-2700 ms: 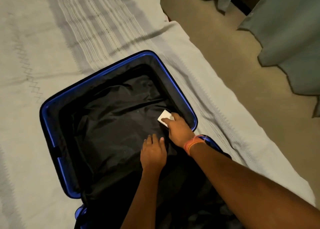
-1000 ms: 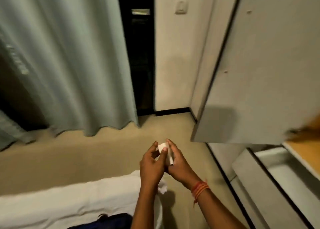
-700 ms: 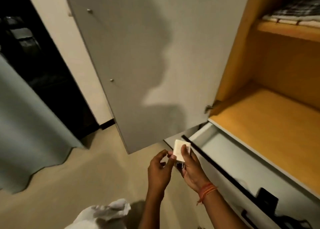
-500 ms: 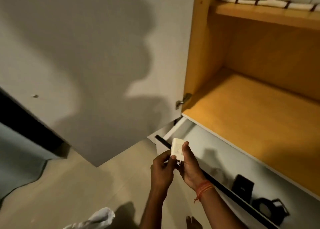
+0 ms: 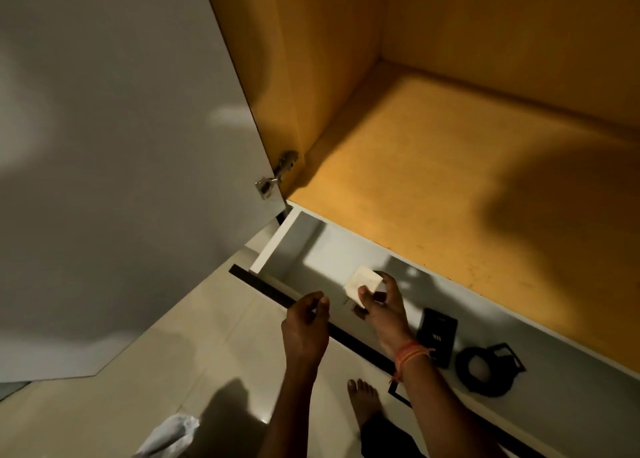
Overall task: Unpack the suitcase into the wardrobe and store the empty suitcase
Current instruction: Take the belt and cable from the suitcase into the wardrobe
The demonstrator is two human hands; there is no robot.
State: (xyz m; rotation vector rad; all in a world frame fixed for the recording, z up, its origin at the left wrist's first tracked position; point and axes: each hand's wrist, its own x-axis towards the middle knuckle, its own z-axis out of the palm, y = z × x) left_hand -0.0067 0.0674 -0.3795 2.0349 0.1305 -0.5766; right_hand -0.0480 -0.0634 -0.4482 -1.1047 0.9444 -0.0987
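- Far left: grey wardrobe door (image 5: 104, 145) swung open, metal hinge (image 5: 277, 175) at its lower inner corner.
- Bottom left: crumpled white cloth (image 5: 169, 433) on the pale floor (image 5: 173, 353).
- Left hand (image 5: 304, 329): fingers loosely curled, nothing in them, over the dark front edge of the drawer (image 5: 311, 249); contact with the edge can't be told.
- Drawer is pulled out under the wardrobe shelf (image 5: 450, 180), white inside.
- White block (image 5: 363, 284): small, flat and squarish, tilted, held over the left part of the drawer interior, above the drawer floor.
- Right hand (image 5: 384, 305): thumb and fingertips pinched on the white block's near edge, reaching in over the drawer front; orange thread band (image 5: 412, 353) on the wrist.
- Bare foot (image 5: 363, 398) on the floor, below the right forearm.
- Black flat case (image 5: 436, 336) lies in the drawer just right of the right wrist.
- Black coiled strap (image 5: 485, 371) in the drawer further right, near the case, not touching.
- Shelf above: bare orange-brown wood with shadows across it.
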